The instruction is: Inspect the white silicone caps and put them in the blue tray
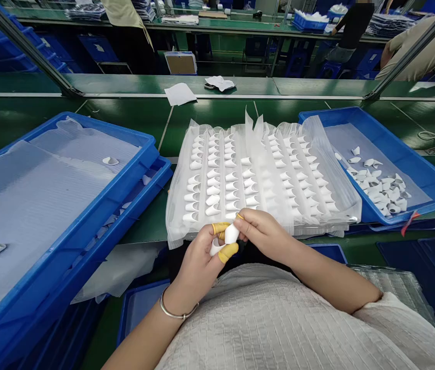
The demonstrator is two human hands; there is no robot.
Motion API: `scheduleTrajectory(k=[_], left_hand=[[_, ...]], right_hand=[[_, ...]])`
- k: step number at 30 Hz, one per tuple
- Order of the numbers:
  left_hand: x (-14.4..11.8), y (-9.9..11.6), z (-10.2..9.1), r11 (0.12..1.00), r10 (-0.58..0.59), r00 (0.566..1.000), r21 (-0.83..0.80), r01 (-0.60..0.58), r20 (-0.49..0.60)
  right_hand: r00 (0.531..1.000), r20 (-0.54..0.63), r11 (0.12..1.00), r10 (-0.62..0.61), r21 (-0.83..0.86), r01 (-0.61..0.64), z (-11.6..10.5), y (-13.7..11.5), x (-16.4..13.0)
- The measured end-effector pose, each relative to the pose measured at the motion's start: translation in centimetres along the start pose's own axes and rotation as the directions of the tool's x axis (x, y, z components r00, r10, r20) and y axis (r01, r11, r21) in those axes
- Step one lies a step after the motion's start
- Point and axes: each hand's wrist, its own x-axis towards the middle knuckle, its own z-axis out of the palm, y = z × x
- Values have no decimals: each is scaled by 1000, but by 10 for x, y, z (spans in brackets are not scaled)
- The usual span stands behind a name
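My left hand (205, 252), with yellow finger cots on its thumb and fingers, grips a small white curved plastic piece (232, 234). A second white piece (216, 247) shows inside the same hand, partly hidden by the fingers. My right hand (261, 231) pinches the upper end of the first piece, a yellow cot on one fingertip. Both hands meet at the near edge of a translucent blister tray (174, 205). Rows of similar white pieces (213, 190) lie in its pockets, and a thin translucent sheet (258, 149) stands crumpled across its middle.
Blue bins (125, 177) are stacked at left, the top one lined with film and holding a few loose pieces. At right, a blue bin (433, 205) holds a pile of white pieces (387, 190). Paper (180, 94) lies beyond the tray. A co-worker (356, 25) sits at the far bench.
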Motion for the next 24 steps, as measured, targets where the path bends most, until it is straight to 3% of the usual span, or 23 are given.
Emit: scheduleTrajectory(k=[6, 12, 15, 17, 21, 24], left_hand=[[-2, -2, -3, 998, -26, 1000, -52, 27, 17], [-1, -1, -1, 995, -66, 998, -76, 67, 20], [0, -1, 2, 965, -139, 990, -225, 134, -3], [1, -1, 2, 947, -176, 984, -276, 165, -15], [2, 1, 1, 969, -161, 985, -201, 147, -59], [2, -1, 1, 996, -84, 988, -47, 78, -128]], right_hand=[[993, -122, 998, 12, 66, -4, -11, 3, 4], [989, 117, 996, -85, -27, 89, -16, -1, 4], [990, 118, 995, -77, 73, 69, -18, 0, 3], [989, 99, 993, -114, 47, 110, -19, 1, 2], [970, 94, 961, -223, -148, 235, -21, 5, -2], [976, 115, 961, -186, -185, 205, -21, 7, -3]])
